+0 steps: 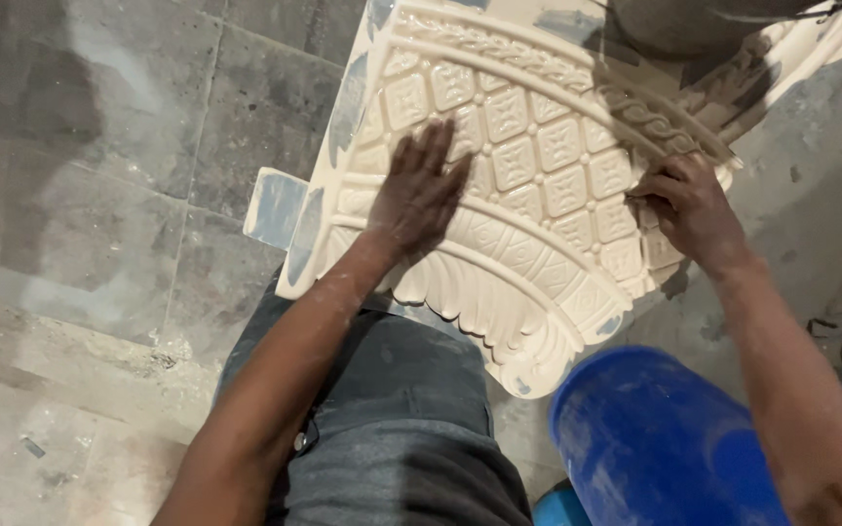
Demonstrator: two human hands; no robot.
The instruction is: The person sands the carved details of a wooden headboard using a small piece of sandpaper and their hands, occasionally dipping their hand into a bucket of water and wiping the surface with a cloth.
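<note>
Plaster panel (538, 185) under both hands' fingers (440, 156)

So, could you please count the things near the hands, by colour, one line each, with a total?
Cream: 1, the carved panel, with the left hand flat on it and the right hand at its right edge.
Blue: 1, the bucket.
Total: 2

A grey stone floor (99, 146) of large dusty slabs with visible joints carries everything. A cream moulded plaster panel (538, 166), curved and patterned with squares and leaves, lies over it. A blue bucket (655, 438) stands just beside the panel's lower edge.
</note>
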